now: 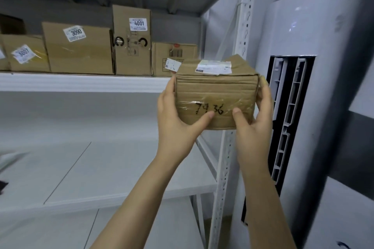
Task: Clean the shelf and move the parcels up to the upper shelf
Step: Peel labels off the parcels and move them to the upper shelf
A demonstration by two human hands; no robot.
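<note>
Cardboard parcel (pixel 216 91), handwritten "7936"

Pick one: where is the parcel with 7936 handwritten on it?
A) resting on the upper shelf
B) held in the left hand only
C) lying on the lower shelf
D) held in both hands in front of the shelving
D: the left hand and right hand each grip a side of the 7936 parcel, thumbs on its front face; its bottom sits below the upper shelf edge.

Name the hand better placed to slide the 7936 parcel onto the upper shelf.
Probably left: the left hand grips the parcel before the upper shelf, while the right hand sits by the upright post.
</note>
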